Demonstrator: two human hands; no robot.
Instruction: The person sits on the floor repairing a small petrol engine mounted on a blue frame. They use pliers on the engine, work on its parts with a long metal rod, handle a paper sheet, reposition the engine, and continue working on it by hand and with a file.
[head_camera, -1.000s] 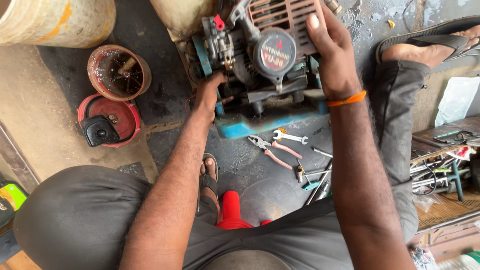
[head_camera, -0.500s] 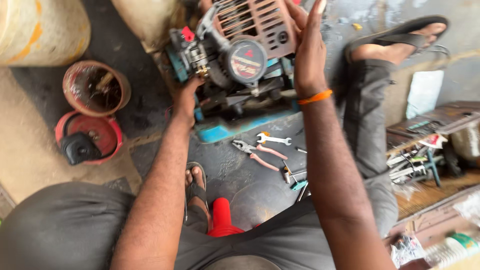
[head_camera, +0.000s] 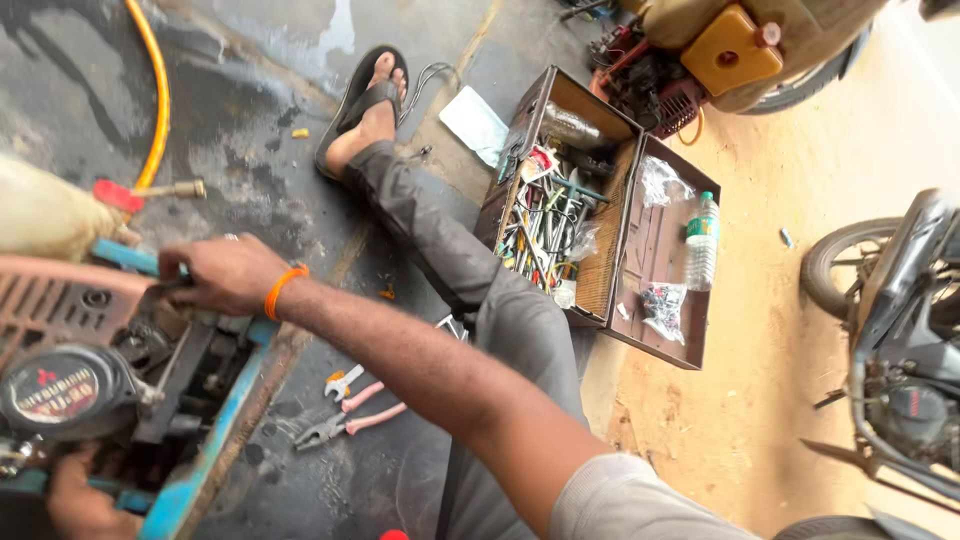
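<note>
On stained concrete floor (head_camera: 250, 90), open toolbox (head_camera: 600, 215), parked motorcycle (head_camera: 890, 330)

A small engine (head_camera: 95, 370), dirty, with a round black cover and brown grille, is held on a blue frame (head_camera: 215, 440) on the floor.

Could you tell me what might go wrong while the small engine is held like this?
The engine sits tilted in its blue frame, gripped by only the right hand at the top and the left hand below; it could slip onto the pliers and wrench on the floor. The outstretched sandalled foot near the yellow hose is a tripping risk.
</note>
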